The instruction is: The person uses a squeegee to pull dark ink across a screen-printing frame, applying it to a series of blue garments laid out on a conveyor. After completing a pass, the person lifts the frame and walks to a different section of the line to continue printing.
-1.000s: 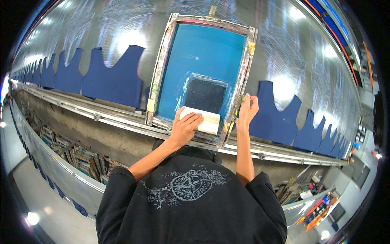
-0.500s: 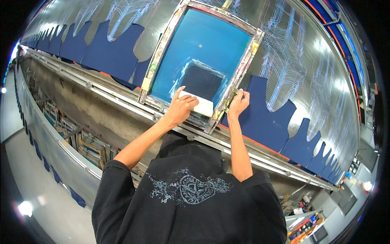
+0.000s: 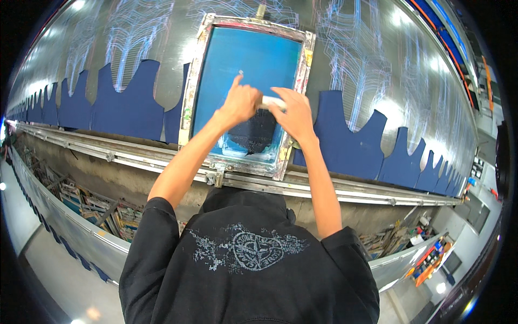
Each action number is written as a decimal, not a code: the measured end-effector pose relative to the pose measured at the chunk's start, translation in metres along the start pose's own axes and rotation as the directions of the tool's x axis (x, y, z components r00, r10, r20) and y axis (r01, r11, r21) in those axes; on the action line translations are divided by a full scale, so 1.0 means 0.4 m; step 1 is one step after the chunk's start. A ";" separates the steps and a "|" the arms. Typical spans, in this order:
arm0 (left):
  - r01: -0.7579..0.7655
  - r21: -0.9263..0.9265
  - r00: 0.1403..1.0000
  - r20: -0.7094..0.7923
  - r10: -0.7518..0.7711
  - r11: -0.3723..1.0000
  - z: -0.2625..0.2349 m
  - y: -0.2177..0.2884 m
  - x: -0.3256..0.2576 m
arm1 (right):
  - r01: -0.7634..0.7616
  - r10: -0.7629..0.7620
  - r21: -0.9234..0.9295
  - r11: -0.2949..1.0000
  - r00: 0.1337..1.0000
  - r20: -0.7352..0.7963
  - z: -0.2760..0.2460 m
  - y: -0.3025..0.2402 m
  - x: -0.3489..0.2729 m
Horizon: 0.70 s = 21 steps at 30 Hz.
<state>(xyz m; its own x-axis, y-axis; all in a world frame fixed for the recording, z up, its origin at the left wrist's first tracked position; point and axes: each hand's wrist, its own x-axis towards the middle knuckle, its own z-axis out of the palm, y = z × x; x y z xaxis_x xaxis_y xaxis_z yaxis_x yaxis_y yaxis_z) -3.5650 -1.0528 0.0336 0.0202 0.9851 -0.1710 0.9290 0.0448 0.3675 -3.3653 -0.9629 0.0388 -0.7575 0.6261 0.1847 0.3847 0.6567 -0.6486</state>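
A screen-printing frame (image 3: 196,70) with blue mesh lies on a long metal table. A dark printed patch (image 3: 253,135) shows in its near half. My left hand (image 3: 239,102) and my right hand (image 3: 290,112) both grip a pale squeegee (image 3: 270,100) held across the middle of the mesh, above the dark patch. Most of the squeegee is hidden by my fingers.
Navy cut fabric pieces (image 3: 121,105) (image 3: 350,140) lie in a row along the shiny table on both sides of the frame. A metal rail (image 3: 345,189) runs along the table's near edge. Shelves with stacked items (image 3: 86,202) sit below. Coloured containers (image 3: 426,262) stand at lower right.
My right hand left the frame's right edge and joined my left on the squeegee. Both hands pushed it from the frame's near end up to the middle of the mesh.
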 end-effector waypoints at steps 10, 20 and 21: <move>-0.017 -0.105 0.995 -0.104 0.006 0.994 0.091 0.125 -0.232 | -0.055 0.066 -0.098 0.994 0.992 0.111 0.121 -0.132 -0.211; 0.058 0.055 0.998 0.037 -0.060 0.997 0.008 0.039 -0.042 | -0.457 0.434 0.051 0.888 0.796 -0.423 0.007 -0.008 -0.200; 0.067 0.024 0.998 0.006 -0.067 0.997 0.009 0.031 -0.017 | -0.536 0.475 0.035 0.843 0.715 -0.513 0.010 0.025 -0.195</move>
<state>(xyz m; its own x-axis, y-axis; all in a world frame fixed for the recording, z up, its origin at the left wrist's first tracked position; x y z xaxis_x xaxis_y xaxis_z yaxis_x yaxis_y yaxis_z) -3.5525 -1.0593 0.0360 -0.0400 0.9787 -0.2013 0.9369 0.1067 0.3330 -3.3046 -1.0067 0.0152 -0.0878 0.9753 0.2028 0.7122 0.2037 -0.6717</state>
